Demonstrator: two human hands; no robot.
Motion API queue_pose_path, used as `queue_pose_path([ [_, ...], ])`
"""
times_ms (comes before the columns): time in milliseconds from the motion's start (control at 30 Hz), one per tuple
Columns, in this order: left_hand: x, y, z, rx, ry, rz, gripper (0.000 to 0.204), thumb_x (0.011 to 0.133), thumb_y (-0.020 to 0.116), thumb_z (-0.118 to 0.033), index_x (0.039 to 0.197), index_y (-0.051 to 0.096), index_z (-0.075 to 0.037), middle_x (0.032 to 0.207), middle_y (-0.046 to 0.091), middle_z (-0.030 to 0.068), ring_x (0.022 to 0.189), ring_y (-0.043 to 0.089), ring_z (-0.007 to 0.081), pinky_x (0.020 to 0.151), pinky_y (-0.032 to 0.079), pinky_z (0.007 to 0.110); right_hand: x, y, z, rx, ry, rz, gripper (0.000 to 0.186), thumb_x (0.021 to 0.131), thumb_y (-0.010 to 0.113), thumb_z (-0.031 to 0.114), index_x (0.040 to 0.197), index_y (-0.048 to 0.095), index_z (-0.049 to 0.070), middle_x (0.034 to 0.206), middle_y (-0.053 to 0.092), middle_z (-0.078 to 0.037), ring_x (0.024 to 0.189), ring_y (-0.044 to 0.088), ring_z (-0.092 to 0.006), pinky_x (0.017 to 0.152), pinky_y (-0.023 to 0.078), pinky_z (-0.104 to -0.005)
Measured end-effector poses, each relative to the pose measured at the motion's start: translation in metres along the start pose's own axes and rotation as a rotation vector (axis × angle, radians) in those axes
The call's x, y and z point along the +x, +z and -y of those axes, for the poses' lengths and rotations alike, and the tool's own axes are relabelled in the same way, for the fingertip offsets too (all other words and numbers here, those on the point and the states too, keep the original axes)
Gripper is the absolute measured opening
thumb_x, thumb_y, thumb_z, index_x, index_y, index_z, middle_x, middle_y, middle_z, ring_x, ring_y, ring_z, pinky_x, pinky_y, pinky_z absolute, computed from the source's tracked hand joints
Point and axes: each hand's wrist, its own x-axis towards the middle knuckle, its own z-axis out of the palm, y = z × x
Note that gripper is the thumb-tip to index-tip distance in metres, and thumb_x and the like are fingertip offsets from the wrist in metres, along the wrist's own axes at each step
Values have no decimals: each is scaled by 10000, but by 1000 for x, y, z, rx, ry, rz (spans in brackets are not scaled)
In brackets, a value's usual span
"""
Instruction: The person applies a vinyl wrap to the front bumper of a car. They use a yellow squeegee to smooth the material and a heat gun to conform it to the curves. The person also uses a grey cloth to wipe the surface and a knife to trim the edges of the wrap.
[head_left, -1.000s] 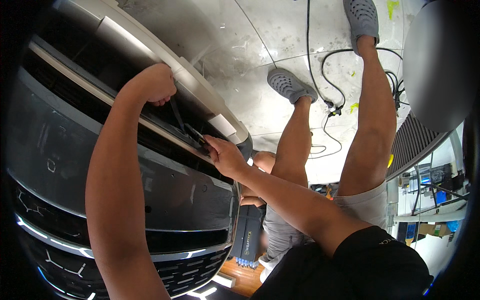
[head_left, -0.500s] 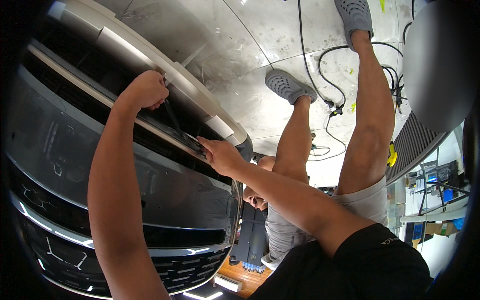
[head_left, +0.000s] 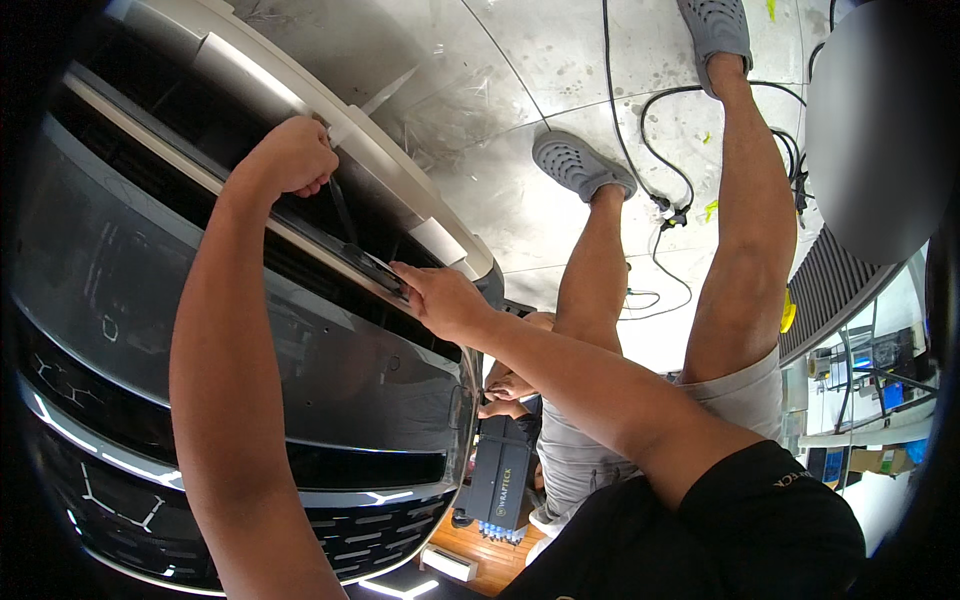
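1. The left hand (head_left: 292,157) was clenched into a fist, pinching the upper end of a thin dark strip (head_left: 345,215) against the edge of the car's front.
2. The right hand (head_left: 440,298) lay flat with its fingers stretched out, fingertips pressing the lower end of that strip onto a narrow bright trim bar (head_left: 240,200); it gripped nothing.
3. The strip ran slantwise between the two hands, taut and slim like film or tape, lying along the gap just above the trim bar.
4. Below the bar spread the glossy dark bumper panel (head_left: 300,350), smooth and curved, mirroring the room; the left forearm crossed in front of much of it.
5. Lower still sat a black grille (head_left: 340,540) with angular bright accents.
6. Above the hands a pale, matte body panel (head_left: 330,100) curved away along the gap.
7. Beyond the car, another person's bare legs in grey perforated clogs (head_left: 582,167) stood on a scuffed, shiny pale floor (head_left: 520,80), with grey shorts (head_left: 740,390) visible.
8. Black cables (head_left: 650,190) snaked over the floor near those feet.
9. A dark box-shaped device (head_left: 500,478) rested beside the bumper's corner.
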Motion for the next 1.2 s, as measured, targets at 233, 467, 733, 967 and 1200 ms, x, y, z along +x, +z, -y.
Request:
queue_pose_path([
  [233,1,0,3,-13,1,2,63,758,583,-17,768,602,42,663,614,96,567,597,177,521,509,302,0,0,-2,11,15,6,445,872,514,60,1315,524,23,897,681,-197,762,667,-356,709,540,-426],
  [467,3,4,3,3,15,-5,80,756,575,-29,781,610,39,678,620,98,574,601,175,530,516,300,1,-1,-2,12,13,23,424,870,507,59,1291,529,12,889,680,-203,782,666,-368,714,543,-438],
  [733,0,3,3,11,10,-13,79,757,562,-30,765,602,39,668,617,102,578,600,185,539,518,315,3,-3,2,11,39,56,434,863,522,65,1293,523,6,900,679,-211,791,665,-372,724,548,-432],
  [967,0,2,0,16,16,-15,88,766,573,-30,796,610,44,692,622,101,590,596,179,551,517,312,4,-4,2,9,27,57,420,883,520,75,1297,520,9,907,681,-211,791,671,-361,728,550,-426],
  [1200,-3,3,-3,-15,10,-36,88,782,575,-39,796,617,37,692,619,94,588,593,165,563,527,293,1,-2,-4,4,-6,46,389,889,525,75,1271,531,1,879,682,-203,764,673,-356,709,549,-430],
])
